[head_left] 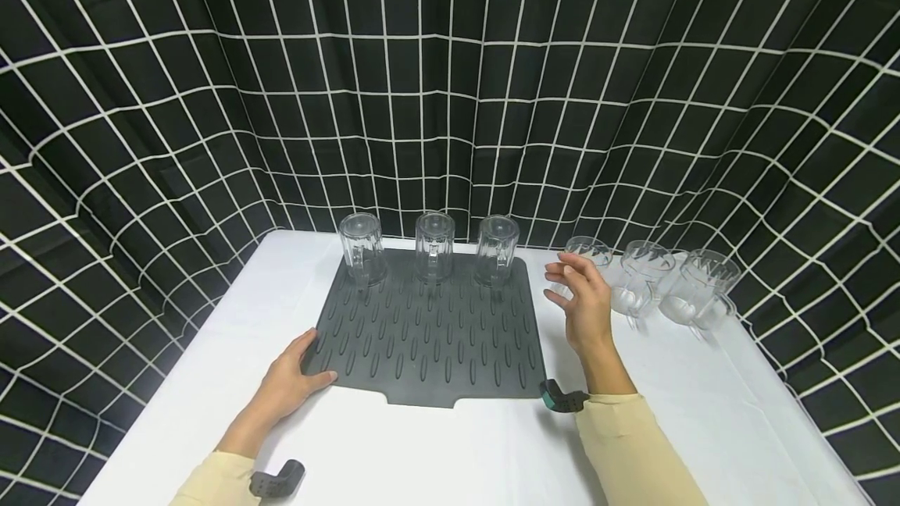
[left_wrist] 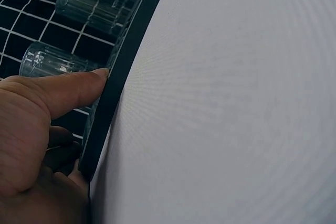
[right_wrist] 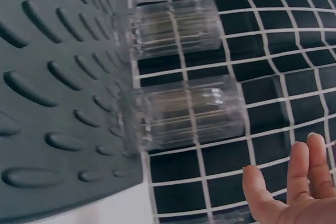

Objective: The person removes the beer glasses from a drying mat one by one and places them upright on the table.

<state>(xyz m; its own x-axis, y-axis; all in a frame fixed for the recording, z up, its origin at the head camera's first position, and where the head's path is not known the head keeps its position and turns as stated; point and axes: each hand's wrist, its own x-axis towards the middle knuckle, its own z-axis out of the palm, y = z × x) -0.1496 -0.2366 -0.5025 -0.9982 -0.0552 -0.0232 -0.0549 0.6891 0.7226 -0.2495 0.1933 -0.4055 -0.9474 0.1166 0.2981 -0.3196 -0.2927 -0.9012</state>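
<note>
A dark grey ribbed drying mat (head_left: 422, 365) lies on the white table. Three clear glass mugs stand upside down in a row along its back edge: left (head_left: 362, 248), middle (head_left: 434, 248) and right (head_left: 496, 251). My left hand (head_left: 291, 377) rests on the mat's front left corner, its thumb at the front edge and its fingers along the left side. My right hand (head_left: 583, 303) is raised right of the mat, fingers loosely bent with nothing between them. In the head view it overlaps the nearest of three upright glass mugs, whose rim (head_left: 589, 247) shows behind the fingers.
The other two upright mugs, one in the middle (head_left: 641, 276) and one at the far right (head_left: 699, 287), stand near the table's back right. A black curtain with a white grid (head_left: 436, 100) encloses the back and sides. White cloth (head_left: 436, 459) covers the table.
</note>
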